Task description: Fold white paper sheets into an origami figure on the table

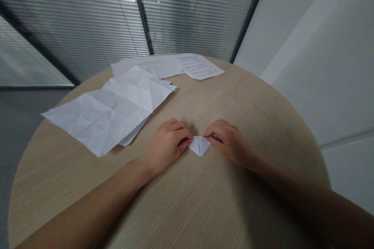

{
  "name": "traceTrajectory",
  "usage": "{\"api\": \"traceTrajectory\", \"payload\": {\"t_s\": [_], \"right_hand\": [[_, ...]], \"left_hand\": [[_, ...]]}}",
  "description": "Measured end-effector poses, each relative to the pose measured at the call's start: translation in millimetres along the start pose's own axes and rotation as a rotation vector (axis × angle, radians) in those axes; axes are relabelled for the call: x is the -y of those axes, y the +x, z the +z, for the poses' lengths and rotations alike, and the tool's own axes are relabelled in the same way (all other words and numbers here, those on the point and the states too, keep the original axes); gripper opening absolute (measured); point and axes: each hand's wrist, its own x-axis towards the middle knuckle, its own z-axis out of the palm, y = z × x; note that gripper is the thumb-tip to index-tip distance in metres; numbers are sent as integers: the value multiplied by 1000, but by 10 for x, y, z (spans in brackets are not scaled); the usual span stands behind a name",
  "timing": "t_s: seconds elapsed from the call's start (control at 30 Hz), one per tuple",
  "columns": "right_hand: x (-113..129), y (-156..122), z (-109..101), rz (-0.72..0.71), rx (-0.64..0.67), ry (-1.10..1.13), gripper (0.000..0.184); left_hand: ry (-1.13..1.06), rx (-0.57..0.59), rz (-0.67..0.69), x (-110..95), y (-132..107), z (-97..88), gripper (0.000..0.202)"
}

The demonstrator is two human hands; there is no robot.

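Paper triangle between left hand and right hand.

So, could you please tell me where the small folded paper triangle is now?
In the head view, the small folded paper triangle lies on the round wooden table, between the left hand and the right hand, whose fingers touch it.

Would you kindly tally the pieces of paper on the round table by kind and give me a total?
Printed sheets: 2
Creased white sheet: 1
Sheet showing beneath the creased one: 1
Small folded paper triangle: 1
Total: 5
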Motion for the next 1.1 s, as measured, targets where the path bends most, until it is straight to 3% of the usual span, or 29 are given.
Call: {"api": "traceTrajectory", "payload": {"t_s": [0.1, 0.17, 0.23, 0.3, 0.53, 0.6, 0.67, 0.8, 0.87, 0.97, 1.1], "right_hand": [[14, -15, -48, -186, 63, -2, 26], [41, -27, -75, -201, 82, 6, 25], [77, -32, -89, -166, 94, 11, 16], [113, -24, -90, -113, 112, 0, 8], [182, 19, -78, 125, 195, 50, 46], [185, 24, -96, 160, 211, 69, 49], [188, 28, -115, 163, 203, 74, 43], [196, 20, -94, 193, 135, 103, 13], [198, 4, -48, 253, 99, 201, 13], [203, -16, 22, 364, 79, 535, 14], [220, 8, 25, 423, 108, 959, 21]], "left_hand": [[77, 81, 125, -32, -14, -75, 22], [96, 122, 148, -59, -21, -117, 20], [99, 131, 124, -80, -22, -134, 14], [121, 133, 90, -90, -15, -122, 22], [166, 104, -17, -85, 18, -39, 32], [135, 86, -53, -87, 21, -23, 38], [97, 52, -92, -91, 18, -4, 46], [-71, -24, -158, -103, 1, 34, 54], [-214, -52, -160, -113, -5, 43, 46], [-451, -105, -176, -141, -1, 42, 30], [-683, -217, -313, -176, 24, 36, 7]]}}
